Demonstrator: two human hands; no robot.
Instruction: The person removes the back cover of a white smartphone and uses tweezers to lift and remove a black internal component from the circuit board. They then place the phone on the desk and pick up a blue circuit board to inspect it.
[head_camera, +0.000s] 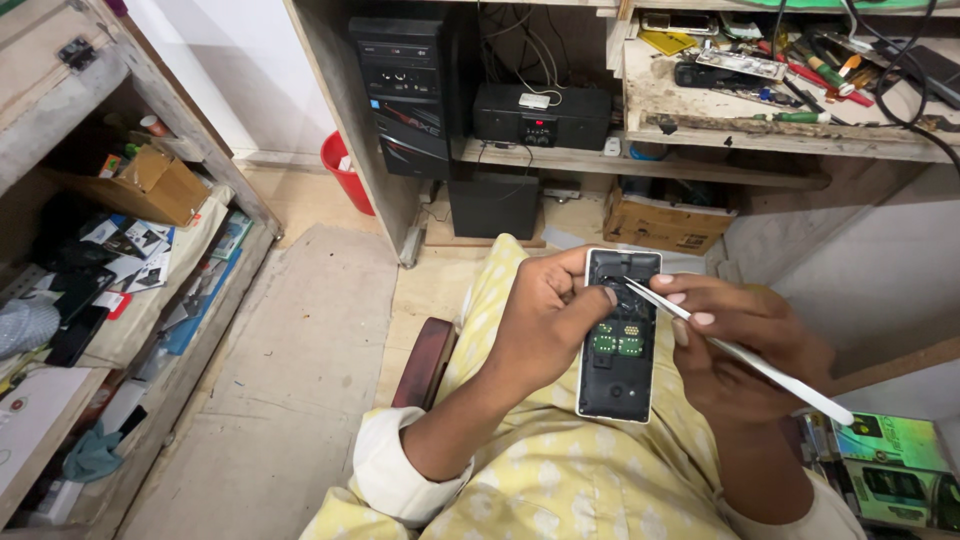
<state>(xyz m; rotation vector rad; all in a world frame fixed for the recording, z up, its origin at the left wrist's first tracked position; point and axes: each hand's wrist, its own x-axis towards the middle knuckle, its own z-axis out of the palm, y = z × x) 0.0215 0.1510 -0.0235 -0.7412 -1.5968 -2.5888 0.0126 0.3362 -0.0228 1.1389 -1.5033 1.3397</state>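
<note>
L hand (545, 325): fingers curled round the left edge of an opened phone (618, 335), thumb pressed onto its upper back. Phone is a flat rectangle, matte black plastic interior w/ pale rim, green contact pads mid-body, held upright over the lap.

R hand (735, 345): fingers pinched together on metal tweezers (740, 350), slim, smooth, silver; tips touch the phone's top cavity, just beside L thumb.

Below hands: yellow patterned fabric (560, 480), soft. Above: brown cardboard box (665, 222), then rough wood shelf (640, 160) w/ black PC tower (405, 90). Far left of L hand: red bucket (345, 170). Lower right of R hand: glossy green printed cartons (890, 465).
</note>
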